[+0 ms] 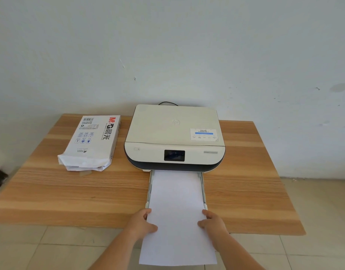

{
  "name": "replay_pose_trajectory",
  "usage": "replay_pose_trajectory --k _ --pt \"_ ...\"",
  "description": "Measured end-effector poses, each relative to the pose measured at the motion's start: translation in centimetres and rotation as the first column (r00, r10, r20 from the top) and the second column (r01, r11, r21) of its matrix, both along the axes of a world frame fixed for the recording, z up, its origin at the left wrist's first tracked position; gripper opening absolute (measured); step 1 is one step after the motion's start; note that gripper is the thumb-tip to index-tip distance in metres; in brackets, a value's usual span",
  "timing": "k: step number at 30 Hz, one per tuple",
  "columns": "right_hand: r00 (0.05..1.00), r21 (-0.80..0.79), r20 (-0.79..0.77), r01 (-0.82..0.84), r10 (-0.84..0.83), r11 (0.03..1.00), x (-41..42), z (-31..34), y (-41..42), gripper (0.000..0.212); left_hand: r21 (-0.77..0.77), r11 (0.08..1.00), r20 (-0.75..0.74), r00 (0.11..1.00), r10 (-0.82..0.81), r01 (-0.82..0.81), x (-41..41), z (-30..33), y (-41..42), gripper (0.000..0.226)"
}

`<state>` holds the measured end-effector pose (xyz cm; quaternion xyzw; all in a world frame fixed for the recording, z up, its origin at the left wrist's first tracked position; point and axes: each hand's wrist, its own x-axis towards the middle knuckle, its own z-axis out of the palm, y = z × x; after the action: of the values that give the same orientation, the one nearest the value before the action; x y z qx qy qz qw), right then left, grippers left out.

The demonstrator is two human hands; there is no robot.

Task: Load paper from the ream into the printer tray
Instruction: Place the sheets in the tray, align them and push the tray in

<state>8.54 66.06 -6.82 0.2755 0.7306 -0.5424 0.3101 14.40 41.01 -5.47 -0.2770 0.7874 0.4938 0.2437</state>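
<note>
Left grip (143, 224), right grip (212, 223) pinched closed

Printer (174, 133) label text illegible; tray (203, 184) floor beneath paper (176, 201).

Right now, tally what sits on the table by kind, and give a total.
Printer: 1
Pulled-out printer tray: 1
Paper stack held by left hand and right hand: 1
Opened paper ream: 1
Total on the table: 4
</note>
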Motion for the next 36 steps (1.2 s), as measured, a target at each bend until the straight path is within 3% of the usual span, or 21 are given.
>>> replay_pose_trajectory --k 15,28,36 --pt "1.0 -0.056 -0.003 0.025 -0.025 0.998 -4.6 0.0 -0.6 0.058 -0.049 0.998 -0.046 0.998 0.032 -0.035 -4.6 0.0 0.3 0.071" --pt "0.973 0.186 -0.096 -0.189 0.209 0.964 -8.6 0.3 -2.7 0.048 -0.169 0.986 -0.117 0.993 -0.012 -0.008 -8.1 -1.1 0.2 0.059" --pt "0.904 0.331 -0.144 -0.34 0.404 0.88 -10.0 -0.3 -3.1 0.051 -0.206 0.979 -0.153 0.988 -0.031 -0.001 -9.5 -1.6 0.2 0.055"
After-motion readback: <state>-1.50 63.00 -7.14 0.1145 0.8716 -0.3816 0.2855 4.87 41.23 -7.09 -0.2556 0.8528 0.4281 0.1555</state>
